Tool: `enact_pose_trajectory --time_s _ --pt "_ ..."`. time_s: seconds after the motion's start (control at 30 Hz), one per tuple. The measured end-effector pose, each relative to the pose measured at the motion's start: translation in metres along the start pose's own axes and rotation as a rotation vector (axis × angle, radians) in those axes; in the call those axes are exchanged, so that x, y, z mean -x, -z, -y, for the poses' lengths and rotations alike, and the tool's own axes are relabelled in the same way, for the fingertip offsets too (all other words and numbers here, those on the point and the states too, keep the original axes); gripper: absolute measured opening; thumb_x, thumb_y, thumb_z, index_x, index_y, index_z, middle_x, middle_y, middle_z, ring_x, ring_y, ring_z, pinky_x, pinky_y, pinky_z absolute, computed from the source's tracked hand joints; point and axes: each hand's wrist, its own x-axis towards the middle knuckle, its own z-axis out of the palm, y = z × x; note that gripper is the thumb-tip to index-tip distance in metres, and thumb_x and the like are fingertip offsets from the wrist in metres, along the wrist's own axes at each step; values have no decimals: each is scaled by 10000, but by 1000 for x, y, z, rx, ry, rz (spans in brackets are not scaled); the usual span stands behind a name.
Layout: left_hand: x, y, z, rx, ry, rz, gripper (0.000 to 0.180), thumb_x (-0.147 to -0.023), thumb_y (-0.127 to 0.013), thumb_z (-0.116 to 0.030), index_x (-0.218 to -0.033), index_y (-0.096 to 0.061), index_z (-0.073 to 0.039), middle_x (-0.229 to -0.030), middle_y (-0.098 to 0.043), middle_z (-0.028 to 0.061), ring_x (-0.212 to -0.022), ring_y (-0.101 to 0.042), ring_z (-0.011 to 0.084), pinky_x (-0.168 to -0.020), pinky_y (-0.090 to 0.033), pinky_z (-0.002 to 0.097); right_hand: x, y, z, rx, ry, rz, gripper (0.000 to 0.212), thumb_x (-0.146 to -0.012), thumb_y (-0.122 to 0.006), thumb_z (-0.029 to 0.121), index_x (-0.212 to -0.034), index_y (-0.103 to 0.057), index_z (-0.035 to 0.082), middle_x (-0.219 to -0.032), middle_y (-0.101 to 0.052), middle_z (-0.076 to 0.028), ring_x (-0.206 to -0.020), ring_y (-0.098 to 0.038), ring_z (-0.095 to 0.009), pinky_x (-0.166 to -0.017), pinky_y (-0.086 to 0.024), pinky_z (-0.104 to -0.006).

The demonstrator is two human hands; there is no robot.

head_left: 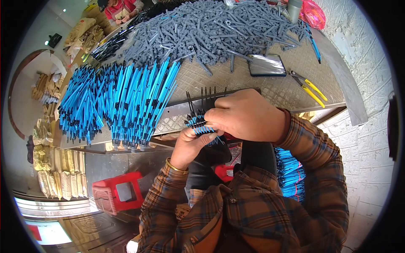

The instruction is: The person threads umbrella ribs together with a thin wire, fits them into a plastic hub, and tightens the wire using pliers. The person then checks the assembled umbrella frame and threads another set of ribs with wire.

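Close to the table's front edge, my left hand (187, 149) is closed round a bunch of thin blue rods with black ends (197, 122). Its thumb lies across the rods, and several black tips stick up above them. My right hand (249, 114) comes over from the right. Its thumb and fingers are pinched together against the bunch. Whatever lies between those fingertips is hidden. Left of my hands, large piles of similar blue rods (137, 99) rest on the table, their lower ends hanging over the front edge.
A big heap of grey plastic parts (202, 31) covers the back of the table (192, 80). To the right lie a black-rimmed tray of thin silvery pieces (267, 65) and yellow-handled pliers (310, 88). A red stool (118, 192) stands at lower left. Another person (122, 10) works at far left.
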Motion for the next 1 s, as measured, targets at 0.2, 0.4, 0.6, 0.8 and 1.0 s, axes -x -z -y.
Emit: enact_pose_trajectory --time_s 0.2,0.4,0.6,0.8,1.0 --pt "-1 5 6 -106 -63 34 218 -833 -601 4 -1042 -635 -47 -980 -647 16 -902 -585 98 -819 -457 248 -2 -4 4 14 1 0 158 -739 -621 191 -872 -567 126 -642 -497 -44 -576 -561 -245 -482 -433 -352" --pt "-1 6 12 -130 -45 8 170 -831 -611 -4 -992 -639 -50 -960 -641 -8 -881 -556 63 -797 -449 233 -3 -10 6 -96 9 -56 158 -743 -621 212 -857 -553 125 -651 -469 -44 -546 -541 -240 -466 -427 -348" --pt "-2 -1 12 -123 -66 -86 124 -832 -615 -14 -953 -632 -35 -943 -638 8 -868 -551 62 -778 -452 233 -10 -23 15 -21 -61 -182 146 -755 -616 223 -859 -572 130 -682 -448 -43 -534 -525 -233 -461 -421 -349" --pt "-3 -5 6 -54 -47 -116 115 -840 -592 2 -949 -628 -10 -951 -650 65 -882 -586 112 -794 -467 254 -12 -18 -1 92 -51 -374 151 -755 -611 254 -781 -555 117 -716 -461 -56 -597 -532 -266 -542 -440 -396" --pt "-4 -8 -2 28 12 -100 134 -827 -581 10 -958 -610 -2 -916 -663 134 -887 -633 223 -823 -481 327 62 10 -165 350 -701 125 167 -841 -521 240 -880 -579 87 -806 -594 -157 -781 -576 -347 -663 -457 -439"
